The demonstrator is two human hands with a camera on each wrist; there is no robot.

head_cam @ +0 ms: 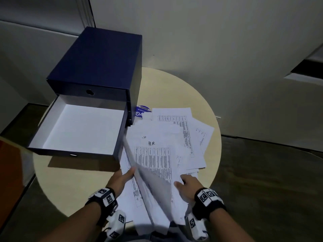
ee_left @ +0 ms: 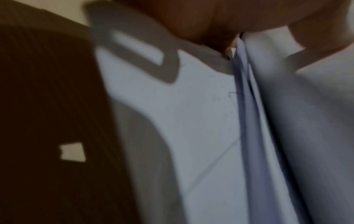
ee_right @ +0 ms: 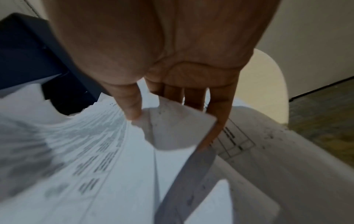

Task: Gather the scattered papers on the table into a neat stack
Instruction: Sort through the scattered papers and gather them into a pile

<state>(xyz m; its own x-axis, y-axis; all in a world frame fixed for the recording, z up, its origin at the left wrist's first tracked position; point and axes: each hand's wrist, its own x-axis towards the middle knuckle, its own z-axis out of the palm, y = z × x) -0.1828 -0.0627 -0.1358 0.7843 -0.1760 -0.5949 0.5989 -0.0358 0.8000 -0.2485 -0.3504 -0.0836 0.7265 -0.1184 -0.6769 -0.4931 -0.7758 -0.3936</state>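
Observation:
White printed papers lie fanned over the right half of a round cream table (head_cam: 73,189). A bundle of these sheets (head_cam: 153,165) is raised and tilted between both hands at the near edge. My left hand (head_cam: 125,177) holds the bundle's left edge, thumb on top. In the blurred left wrist view the left hand (ee_left: 220,22) pinches the sheet edges (ee_left: 243,106). My right hand (head_cam: 187,186) grips the right edge. Seen from the right wrist, the right hand (ee_right: 172,106) pinches a curled sheet corner (ee_right: 178,128) between thumb and fingers. More loose sheets (head_cam: 194,137) lie flat beyond.
A dark blue drawer box (head_cam: 97,63) stands at the table's left rear, its lower drawer (head_cam: 82,130) pulled out and white inside. A small blue and white item (head_cam: 142,111) lies beside the box, partly under papers. Walls rise close behind; dark floor surrounds the table.

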